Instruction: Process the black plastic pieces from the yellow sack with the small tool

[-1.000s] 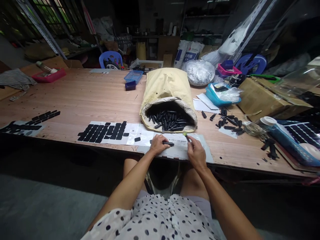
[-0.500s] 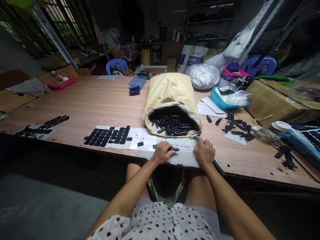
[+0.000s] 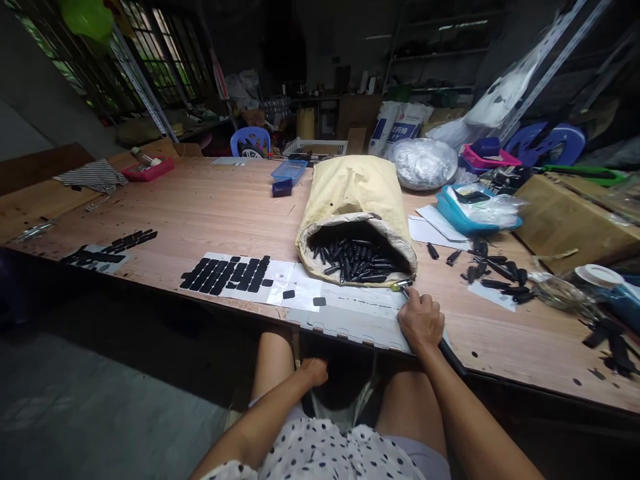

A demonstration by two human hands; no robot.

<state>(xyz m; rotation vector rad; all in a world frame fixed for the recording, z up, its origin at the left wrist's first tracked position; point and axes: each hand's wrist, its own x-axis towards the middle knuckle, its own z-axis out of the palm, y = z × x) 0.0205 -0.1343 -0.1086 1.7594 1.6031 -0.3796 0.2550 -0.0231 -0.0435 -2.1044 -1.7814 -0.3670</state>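
My right hand [image 3: 421,321] rests at the table's front edge, its fingers wrapped round a tool with a shiny yellow-green tip [image 3: 401,285] and a black tubular rear part [image 3: 453,359]. What kind of tool it is, I cannot make out. My left hand [image 3: 314,372] is down below the table edge, above my lap; its fingers are hidden, so whether it holds anything does not show. In front of me lies a grey-white sheet [image 3: 350,319]. Beyond it a yellow sack [image 3: 357,183] lies with its mouth towards me, full of slim black parts [image 3: 353,260].
Flat black pieces [image 3: 225,275] stand in rows on white sheets at left, with a single one [image 3: 319,302] nearer me. Loose black parts [image 3: 493,270], a blue basin [image 3: 475,212] and a cardboard box [image 3: 570,220] are at right. A blue basket [image 3: 289,171] sits behind.
My left hand, which held a slim black part over the sheet, has dropped below the table edge; that part is out of sight. My right hand keeps its hold. The view has shifted.
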